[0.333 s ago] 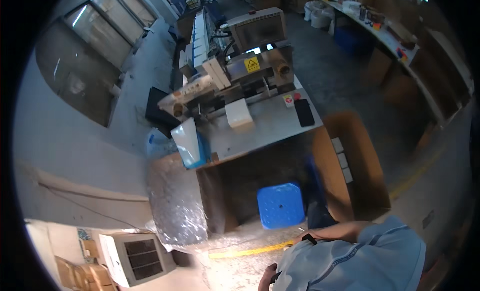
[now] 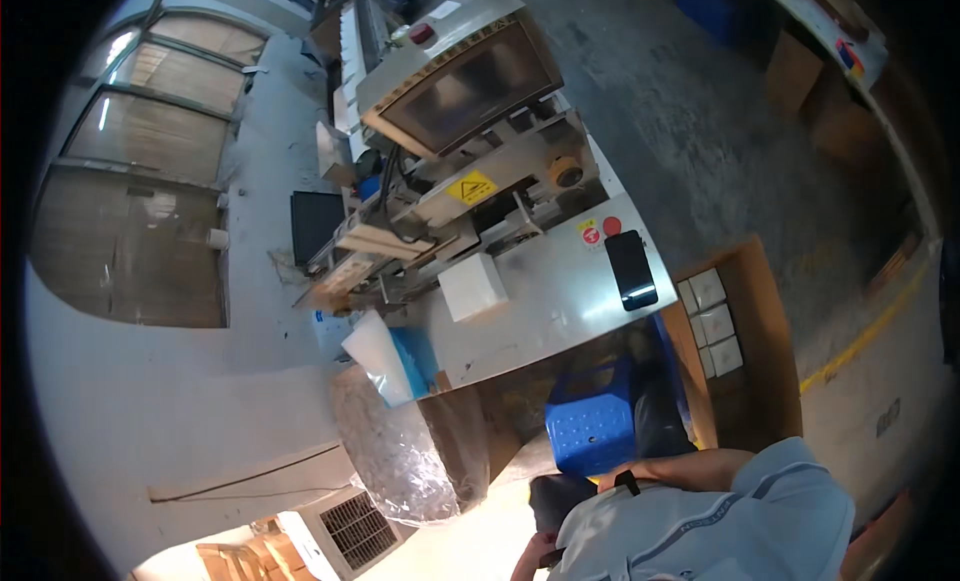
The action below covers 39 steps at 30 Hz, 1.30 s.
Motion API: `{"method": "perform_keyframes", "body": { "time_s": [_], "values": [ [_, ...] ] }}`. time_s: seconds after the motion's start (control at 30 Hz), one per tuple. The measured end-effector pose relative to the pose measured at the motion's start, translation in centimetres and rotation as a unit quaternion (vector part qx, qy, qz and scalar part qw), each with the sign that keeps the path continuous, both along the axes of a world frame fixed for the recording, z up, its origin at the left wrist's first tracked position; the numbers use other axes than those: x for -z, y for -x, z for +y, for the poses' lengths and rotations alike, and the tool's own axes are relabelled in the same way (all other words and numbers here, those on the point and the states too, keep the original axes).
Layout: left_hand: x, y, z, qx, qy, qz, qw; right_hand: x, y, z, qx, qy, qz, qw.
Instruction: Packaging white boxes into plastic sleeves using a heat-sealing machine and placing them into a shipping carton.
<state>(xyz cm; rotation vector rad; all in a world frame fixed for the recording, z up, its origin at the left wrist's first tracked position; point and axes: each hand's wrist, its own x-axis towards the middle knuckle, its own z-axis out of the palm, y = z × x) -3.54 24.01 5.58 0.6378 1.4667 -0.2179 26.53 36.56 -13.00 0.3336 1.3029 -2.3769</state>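
My right forearm crosses in front of my light blue shirt, and my right hand (image 2: 613, 478) rests low by my waist, near a dark-trousered leg and the blue plastic stool (image 2: 590, 433). My left hand (image 2: 543, 544) is at the lower edge, beside my other leg and a small black item. The fingers of both hands are too small and hidden to read. Beyond them is a metal-topped machine (image 2: 540, 311). A white box (image 2: 473, 287) lies on its top, left of a black phone (image 2: 630, 270). Neither hand touches these.
An open carton (image 2: 770, 356) with several small white boxes stands right of the machine. Clear plastic sheeting (image 2: 400, 451) covers a carton on the left. A blue-and-white packet (image 2: 390, 356) sits at the bench's left corner. The screen (image 2: 470, 86) rises over the machine.
My view has shifted nearer the machine and tilted, so screen, phone and white box look larger. Both legs now show by the stool. My hands stay low at my waist.
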Motion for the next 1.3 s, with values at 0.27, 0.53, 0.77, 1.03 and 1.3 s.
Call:
{"method": "perform_keyframes", "body": {
  "time_s": [0.27,0.53,0.77,1.03,1.3],
  "values": [
    [-2.4,4.0,16.9,0.138,-0.037,-0.16,0.977,-15.4,-1.6,25.7,0.483,-0.331,-0.003,0.81],
    [0.5,0.8,57.0,-0.302,-0.581,0.091,0.75,-14.0,4.5,46.6,0.588,-0.579,-0.204,0.527],
    [2.0,-4.3,59.6,-0.245,-0.572,-0.071,0.78,-14.4,9.4,46.6,0.663,-0.375,-0.02,0.648],
    [3.6,-3.0,50.5,-0.238,-0.516,-0.283,0.772,-13.9,6.2,37.5,0.748,-0.228,0.004,0.624],
    [2.5,-6.1,50.8,-0.156,-0.414,-0.307,0.842,-14.6,1.3,30.7,0.721,-0.258,0.063,0.64]
  ]
}}
